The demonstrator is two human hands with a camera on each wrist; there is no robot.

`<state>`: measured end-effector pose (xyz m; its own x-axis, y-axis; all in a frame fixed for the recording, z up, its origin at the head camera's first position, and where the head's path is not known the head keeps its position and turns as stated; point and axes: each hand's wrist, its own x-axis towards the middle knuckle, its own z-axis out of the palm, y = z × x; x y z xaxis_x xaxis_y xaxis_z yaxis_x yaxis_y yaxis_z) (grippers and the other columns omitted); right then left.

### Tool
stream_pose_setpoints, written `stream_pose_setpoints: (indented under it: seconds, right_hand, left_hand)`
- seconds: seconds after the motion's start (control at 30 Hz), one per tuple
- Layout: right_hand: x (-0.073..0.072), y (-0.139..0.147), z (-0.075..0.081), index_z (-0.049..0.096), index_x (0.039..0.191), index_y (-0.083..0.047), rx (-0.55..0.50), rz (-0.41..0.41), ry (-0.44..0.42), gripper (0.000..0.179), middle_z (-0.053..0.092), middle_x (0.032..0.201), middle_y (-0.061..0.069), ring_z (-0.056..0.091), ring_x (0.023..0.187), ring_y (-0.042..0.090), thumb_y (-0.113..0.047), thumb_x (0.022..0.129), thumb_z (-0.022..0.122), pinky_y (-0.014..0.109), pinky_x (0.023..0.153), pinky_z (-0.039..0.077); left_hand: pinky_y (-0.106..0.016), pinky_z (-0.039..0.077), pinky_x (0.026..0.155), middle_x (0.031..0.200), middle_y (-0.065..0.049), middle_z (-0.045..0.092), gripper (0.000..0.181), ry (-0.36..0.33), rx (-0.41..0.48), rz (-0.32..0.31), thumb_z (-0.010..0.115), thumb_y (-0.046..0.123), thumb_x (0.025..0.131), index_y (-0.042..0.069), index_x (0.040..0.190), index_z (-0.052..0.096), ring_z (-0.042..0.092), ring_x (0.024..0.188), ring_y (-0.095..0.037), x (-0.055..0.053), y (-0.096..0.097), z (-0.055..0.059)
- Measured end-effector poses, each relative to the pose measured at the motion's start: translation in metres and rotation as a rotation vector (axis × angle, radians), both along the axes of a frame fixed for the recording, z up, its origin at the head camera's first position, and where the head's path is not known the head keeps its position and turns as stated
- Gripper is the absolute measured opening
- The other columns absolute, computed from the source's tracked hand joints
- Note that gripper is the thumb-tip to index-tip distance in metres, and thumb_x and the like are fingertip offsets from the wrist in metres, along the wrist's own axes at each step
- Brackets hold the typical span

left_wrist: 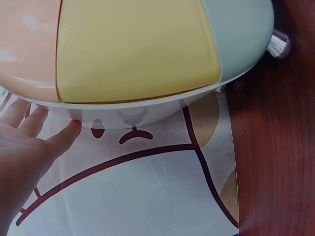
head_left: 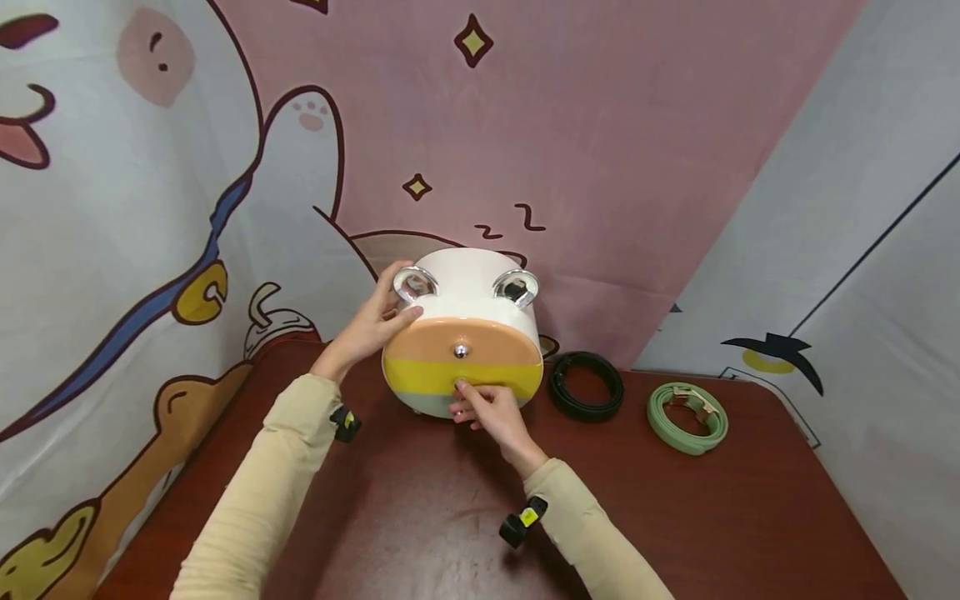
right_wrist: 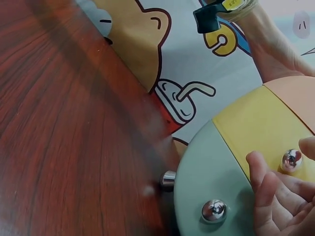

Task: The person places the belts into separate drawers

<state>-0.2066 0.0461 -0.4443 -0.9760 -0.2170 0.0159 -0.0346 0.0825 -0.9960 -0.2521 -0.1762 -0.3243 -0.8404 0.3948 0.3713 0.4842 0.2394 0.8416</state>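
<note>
A rounded white drawer box [head_left: 480, 279] stands on the table, with peach, yellow and pale green drawer fronts and two chrome rings on top. My left hand [head_left: 372, 321] rests on its upper left corner, fingers by the left ring [head_left: 415, 284]. In the left wrist view, fingertips [left_wrist: 74, 125] touch the white side. My right hand [head_left: 491, 415] is at the yellow drawer front [right_wrist: 251, 125], thumb and fingers about its chrome knob [right_wrist: 291, 160]. The green drawer's knob [right_wrist: 214, 211] is beside these fingers. Above, the peach drawer's knob [head_left: 461, 352] shows.
Right of the box lie a coiled black belt [head_left: 586, 386] and a coiled green belt [head_left: 687, 418] with a gold-coloured buckle. All stand on a dark red-brown wooden table [head_left: 420, 517]. A cartoon-printed cloth [head_left: 600, 150] hangs close behind the box.
</note>
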Motion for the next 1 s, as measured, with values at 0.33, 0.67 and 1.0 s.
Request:
stream_pose_setpoints:
  seconds: [0.33,0.67,1.0]
  right_hand:
    - [0.003,-0.007,0.006,0.069,0.102,0.012,-0.062,-0.059,-0.061,0.043,0.069,0.088,0.025,0.07,0.076,0.032,-0.03,0.098,0.059,0.024,0.054,0.049]
    - [0.014,-0.009,0.028,0.068,0.099,0.016,-0.09,-0.087,-0.064,0.037,0.068,0.083,0.027,0.069,0.075,0.035,-0.019,0.099,0.057,0.02,0.05,0.045]
    - [0.0,-0.011,0.004,0.072,0.093,0.011,-0.125,-0.132,-0.06,0.039,0.07,0.072,0.016,0.067,0.06,0.017,-0.027,0.095,0.063,0.021,0.048,0.043]
  left_hand:
    - [-0.065,0.024,0.103,0.139,-0.031,0.042,0.067,-0.012,0.021,-0.005,0.054,0.0,0.097,0.008,0.15,0.014,0.041,0.128,-0.043,-0.002,-0.001,-0.003]
    - [-0.065,0.024,0.103,0.138,-0.032,0.043,0.066,-0.012,0.005,0.005,0.054,0.0,0.097,0.007,0.15,0.014,0.042,0.126,-0.044,-0.003,0.0,-0.003]
    - [-0.066,0.021,0.103,0.137,-0.034,0.042,0.066,-0.022,0.005,0.009,0.053,0.0,0.097,0.007,0.15,0.013,0.043,0.126,-0.045,-0.001,0.001,-0.001]
